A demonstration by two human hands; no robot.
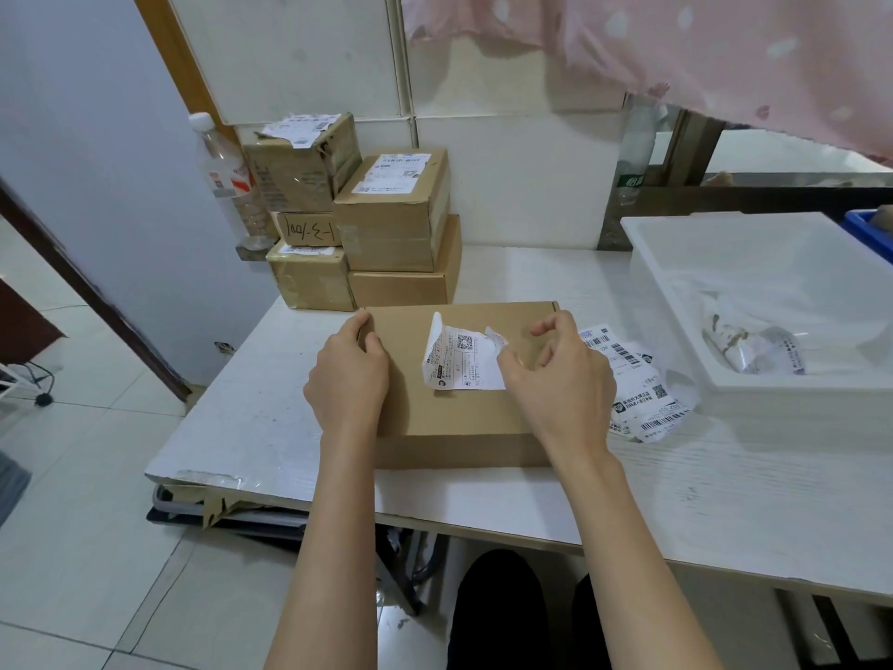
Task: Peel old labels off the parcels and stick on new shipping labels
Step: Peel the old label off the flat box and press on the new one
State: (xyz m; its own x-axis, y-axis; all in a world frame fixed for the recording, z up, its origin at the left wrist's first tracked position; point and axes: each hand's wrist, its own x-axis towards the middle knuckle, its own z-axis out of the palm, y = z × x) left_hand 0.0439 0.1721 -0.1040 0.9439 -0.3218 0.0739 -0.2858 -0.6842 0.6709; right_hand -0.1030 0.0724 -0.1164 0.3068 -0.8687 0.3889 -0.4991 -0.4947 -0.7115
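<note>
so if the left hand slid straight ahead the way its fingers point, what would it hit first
Probably the stack of brown cardboard parcels at the table's back; the left hand rests on the flat brown cardboard box, though depth is hard to judge.

White table (676,481) with worn, chipped left edge stands against a white tiled wall (522,176). Pale blue wall (87,137) at left, bordered by a wooden frame (179,55). Floor (96,476) of glossy pale tiles, reflecting daylight. Pink spotted fabric (700,45) hangs at upper right. Flattened cardboard and dark items are stowed beneath the table.
</note>
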